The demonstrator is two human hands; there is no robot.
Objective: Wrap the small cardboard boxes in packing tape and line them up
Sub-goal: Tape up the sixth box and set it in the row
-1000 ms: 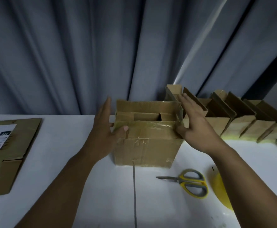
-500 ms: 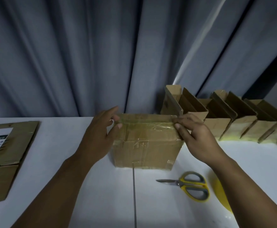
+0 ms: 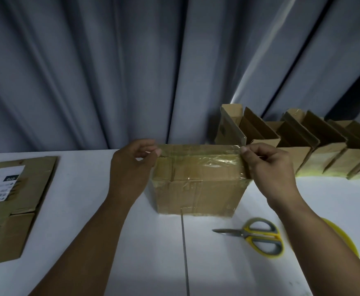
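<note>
**Head view**

1. Locate the box (image 3: 198,184) at the middle of the worktop (image 3: 89,221), toward its far edge. It stands flat with its flaps closed. Glossy tape (image 3: 217,161) covers its top face and runs over the upper right corner.
2. Check your left hand (image 3: 132,169). It is at the box's upper left corner, fingers curled, with thumb and forefinger pinching the top edge.
3. Check your right hand (image 3: 271,169). It is at the upper right corner, fingers curled, pinching the taped top edge in the same way.
4. Note the row of boxes (image 3: 303,146) along the far edge, running from just behind the box's right corner out to the right edge of the worktop. They stand side by side, touching, with flaps raised.
5. Note the scissors (image 3: 258,236) lying flat near the right front, blades closed and pointing left. They lie apart from the box.
6. Note the tape roll (image 3: 341,238), yellow, just right of the scissors and partly hidden by your right forearm.
7. Note the flat cardboard (image 3: 10,210) at the left edge, bearing a white label (image 3: 2,180).
8. A grey curtain (image 3: 132,71) hangs behind the far edge.
</note>
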